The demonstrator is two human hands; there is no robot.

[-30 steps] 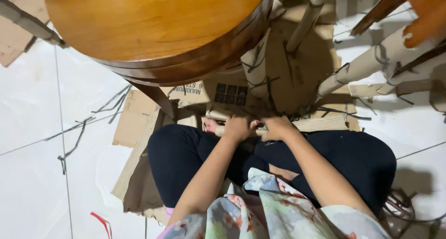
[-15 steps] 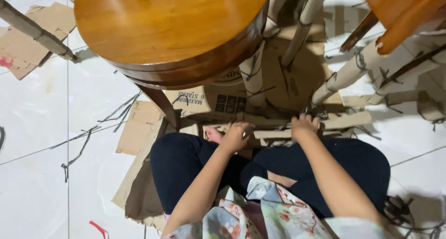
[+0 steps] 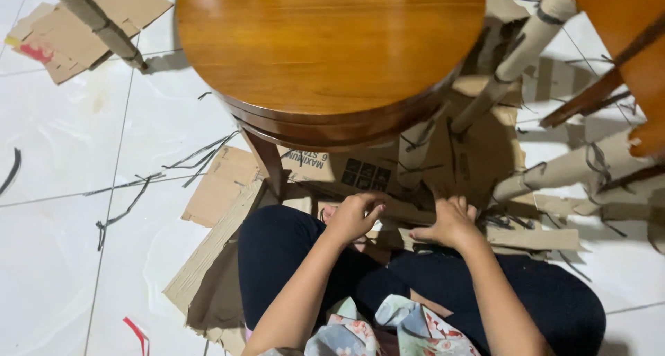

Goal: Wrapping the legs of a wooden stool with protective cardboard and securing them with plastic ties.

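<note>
The person sits cross-legged on the white tiled floor [image 3: 62,259], dark-trousered knees at 6 o'clock.

Left hand [image 3: 355,216]: positioned just above the left knee, fingers curled inward over the near end of a flat brown cardboard strip [image 3: 533,238]. It appears to pinch the strip, but the curled fingers hide the contact, so the grasp cannot be confirmed.

Right hand [image 3: 451,222]: lies palm down, fingers spread wide, pressing on the same strip. It encloses nothing.

Change over the last second: the two hands were side by side, both closed on a wrapped piece at the knees. They have since moved apart, and the right hand has opened flat. The work now reads as holding the loose strip down against the floor rather than gripping it.

Location of the strip: on the floor directly ahead of the knees, running out toward 3 o'clock, under the table.

At 12 o'clock stands the round varnished wooden table [image 3: 332,44]. Its cardboard-wrapped table legs [image 3: 516,51] are bound with dark cord. Beneath lies a flattened brown cardboard box [image 3: 332,169]. Dark cord offcuts [image 3: 125,203] lie at 9 o'clock; torn cardboard scraps [image 3: 76,23] lie at 10 o'clock.
</note>
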